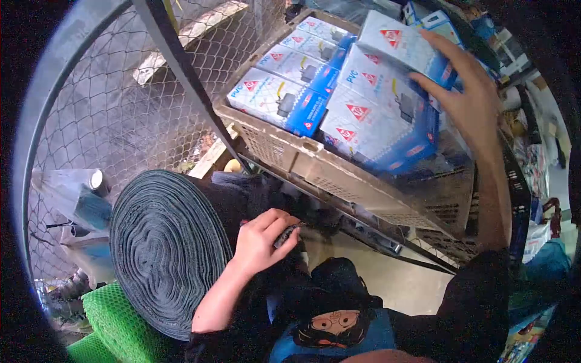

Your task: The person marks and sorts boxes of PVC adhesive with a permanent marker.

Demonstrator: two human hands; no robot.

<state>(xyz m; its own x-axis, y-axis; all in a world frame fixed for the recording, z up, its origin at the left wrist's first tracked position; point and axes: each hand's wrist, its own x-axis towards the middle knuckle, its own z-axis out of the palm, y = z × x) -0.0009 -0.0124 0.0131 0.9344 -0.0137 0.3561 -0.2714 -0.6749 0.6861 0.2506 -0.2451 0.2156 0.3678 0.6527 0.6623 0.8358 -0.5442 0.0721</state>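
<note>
White-and-blue cardboard PVC box (390, 41) sits askew atop others in the brown plastic crate (339, 181) — right grip (475, 100) spread against it, clamped or not, I cannot tell; lower boxes (275, 85) already packed close, this one unaligned; left grip (260, 242) closed around a small dark object (284, 236).

One brown crate (273, 143), four boxes (266, 95) in its left row, boxes at right (370, 115) too overlapped to count, one grey roll (163, 254)
</note>
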